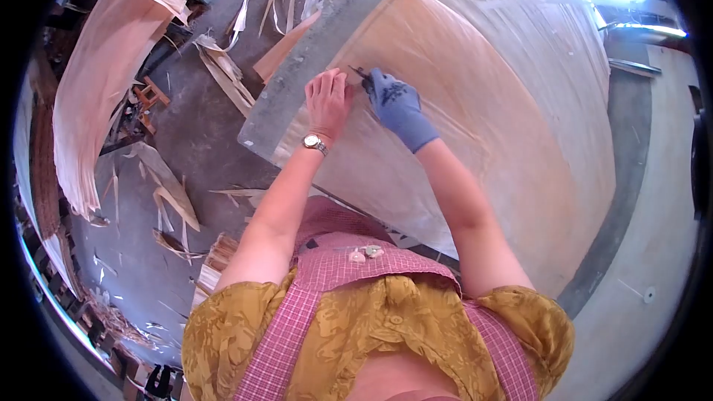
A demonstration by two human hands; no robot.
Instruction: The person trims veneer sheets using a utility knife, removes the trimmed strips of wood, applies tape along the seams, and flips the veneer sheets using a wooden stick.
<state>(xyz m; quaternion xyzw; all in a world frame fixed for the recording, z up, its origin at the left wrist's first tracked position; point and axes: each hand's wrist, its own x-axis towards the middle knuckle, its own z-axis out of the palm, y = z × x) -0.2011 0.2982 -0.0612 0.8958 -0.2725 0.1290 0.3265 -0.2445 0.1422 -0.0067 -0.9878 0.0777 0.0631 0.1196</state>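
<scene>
A broad sheet of thin wood veneer lies across the work table in front of me. My left hand, bare and with a wristwatch on its wrist, is over the veneer near the table's left edge. Its fingers are bent and pressed together; whatever they pinch is hidden. Close to its right, my right hand wears a blue glove with dark stains. It is closed around a small dark knife, whose thin tip points left toward my left fingers.
The grey table edge runs diagonally at the left. Torn veneer strips litter the floor beyond it. A large curled veneer sheet hangs at far left, near a small wooden stool. A pale surface lies at the right.
</scene>
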